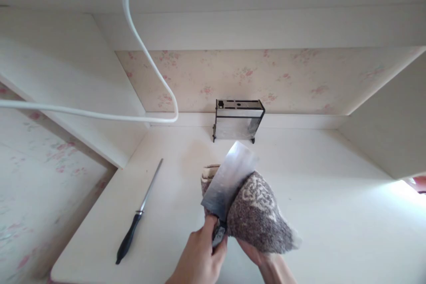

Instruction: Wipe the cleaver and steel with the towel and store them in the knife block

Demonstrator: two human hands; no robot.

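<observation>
A cleaver (229,177) with a broad steel blade is tilted up to the right over the counter. My left hand (203,248) is closed round its dark handle, thumb near the base of the blade. A brown and cream patterned cloth (256,213) wraps against the blade's right edge, and part of it shows behind the blade on the left. From below, my right hand (254,253) holds this cloth; its fingers are mostly hidden under it.
On the white counter (319,213), a sharpening steel (136,217) with a black handle lies at the left. A metal and black knife block (238,120) stands by the back wall. A white cable (149,57) hangs in front at upper left. Cabinets overhang the counter.
</observation>
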